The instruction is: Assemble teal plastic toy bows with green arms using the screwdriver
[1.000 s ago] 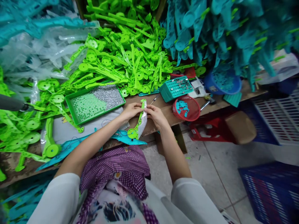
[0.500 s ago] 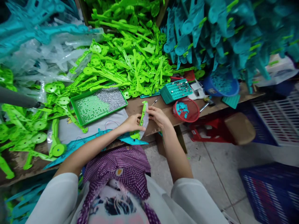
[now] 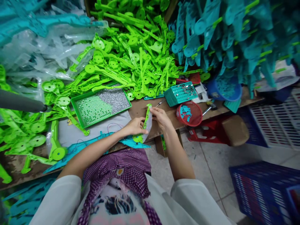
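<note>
I see a whitish shirt (image 3: 162,200), loose sleeves (image 3: 57,197), dark front print (image 3: 119,204), purple checked apron (image 3: 103,168), yellow-and-white oval patch (image 3: 120,172).

Green rectangular perforated plastic tray (image 3: 107,116): small silvery bits (image 3: 119,100) heaped across its right part.
Left hand (image 3: 134,126): right of the tray, fingers around the lower part of a slender lime-green and clear plastic piece (image 3: 147,117).
Right hand (image 3: 162,117): farther right of the tray, fingers at that piece's upper end.
Lime-green plastic pile (image 3: 131,62): behind the tray.
Round red plastic basket (image 3: 190,123): well right of the tray.
</note>
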Motion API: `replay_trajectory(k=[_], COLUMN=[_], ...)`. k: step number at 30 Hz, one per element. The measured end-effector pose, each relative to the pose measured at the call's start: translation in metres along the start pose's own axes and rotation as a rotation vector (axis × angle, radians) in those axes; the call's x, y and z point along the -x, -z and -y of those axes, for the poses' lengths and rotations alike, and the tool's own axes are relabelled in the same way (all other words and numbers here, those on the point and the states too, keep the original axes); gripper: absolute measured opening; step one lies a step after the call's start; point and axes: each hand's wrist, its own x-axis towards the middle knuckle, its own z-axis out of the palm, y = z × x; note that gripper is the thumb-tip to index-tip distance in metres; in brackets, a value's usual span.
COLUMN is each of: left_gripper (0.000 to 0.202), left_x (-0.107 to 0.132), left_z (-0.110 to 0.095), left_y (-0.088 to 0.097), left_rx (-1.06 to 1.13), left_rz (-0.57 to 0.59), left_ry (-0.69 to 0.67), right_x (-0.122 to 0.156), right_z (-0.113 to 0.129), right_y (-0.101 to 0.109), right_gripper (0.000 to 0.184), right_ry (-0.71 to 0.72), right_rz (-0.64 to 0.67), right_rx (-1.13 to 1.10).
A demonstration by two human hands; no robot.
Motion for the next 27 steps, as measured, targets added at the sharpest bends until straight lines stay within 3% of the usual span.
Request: replay_trajectory(k=[10,15,20,27], left_gripper=[0.070,0.062,0.061,0.065], left_x=[-0.001,0.002,0.002,-0.001], left_z=[0.000,0.002,0.005,0.010], left_y=[0.002,0.001,0.001,0.002], left_rx=[0.006,-0.136,-0.117,-0.048], left_rz=[-0.025,-0.065,-0.058,-0.032], left_ry=[0.032,-0.014,-0.017,-0.031], right_x=[-0.001,-0.005,-0.009,-0.010], right_z=[0.001,-0.005,-0.009,0.005], right_y=[-0.007,-0.009,-0.012,0.001], right_gripper=[0.050,0.050,0.045,0.035], right_ry=[-0.016,0.016,0.045,-0.048], right_rz=[-0.040,-0.074,-0.112,0.028], right_rx=[-0.087,-0.065,0.010,-0.042])
